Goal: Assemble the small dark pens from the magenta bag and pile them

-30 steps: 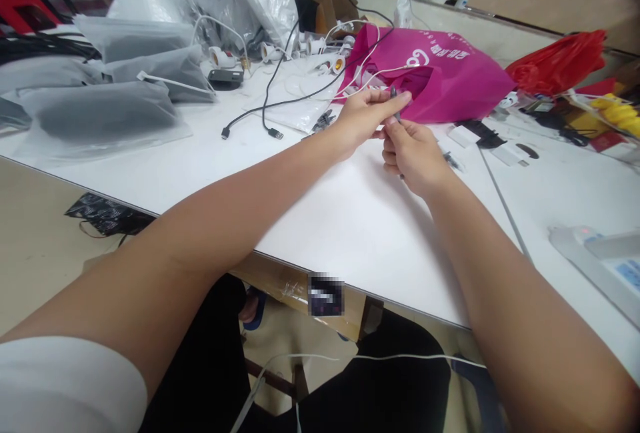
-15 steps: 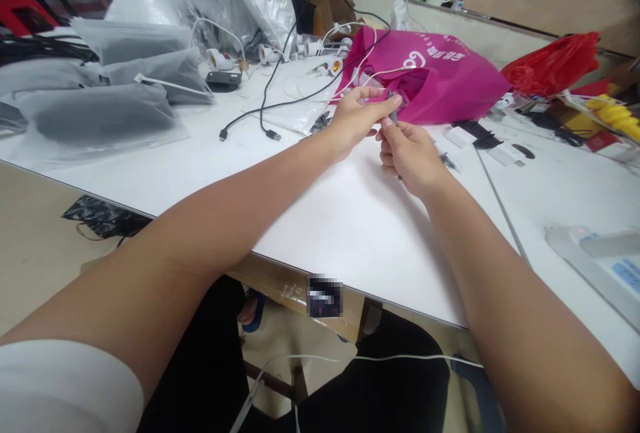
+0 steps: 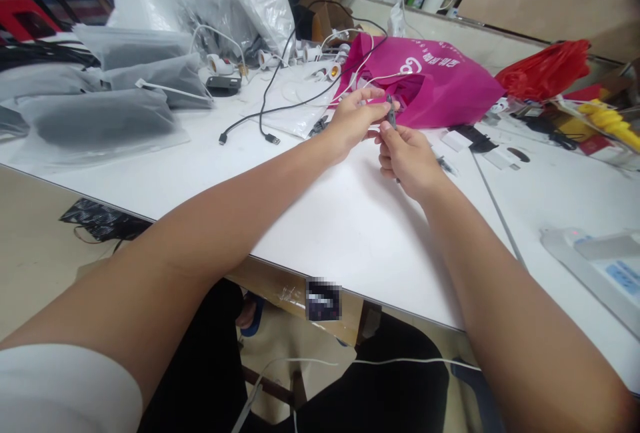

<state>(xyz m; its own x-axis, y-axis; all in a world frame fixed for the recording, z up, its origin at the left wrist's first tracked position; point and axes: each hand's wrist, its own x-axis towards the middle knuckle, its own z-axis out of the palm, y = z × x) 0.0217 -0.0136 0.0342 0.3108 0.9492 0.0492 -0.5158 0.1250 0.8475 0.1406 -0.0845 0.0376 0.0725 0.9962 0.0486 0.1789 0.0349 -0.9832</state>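
Observation:
My right hand (image 3: 407,158) is closed, its thumb and forefinger pinching a slim dark grey piece (image 3: 391,115) that stands roughly upright. A dark tip of something shows below the curled right fingers. From the other side, my left hand (image 3: 353,116) meets the top of the piece with thumb and forefinger. Its other fingers are partly hidden behind. The piece is too small to name exactly. Both hands are above the white table (image 3: 345,219), just in front of a magenta bag (image 3: 450,83). A black USB cable (image 3: 295,105) lies left of my left hand.
Grey frosted pouches (image 3: 100,119) lie at the left, with white lamp sockets (image 3: 267,59) behind. To the right are small white boxes (image 3: 503,157), a red plastic bag (image 3: 547,71) and a grey-white device (image 3: 595,263). A cardboard box (image 3: 290,289) is under the table edge.
My left thumb has drawn back slightly, so more of the grey piece shows between my hands. My right hand keeps its pinch. The view has shifted a little.

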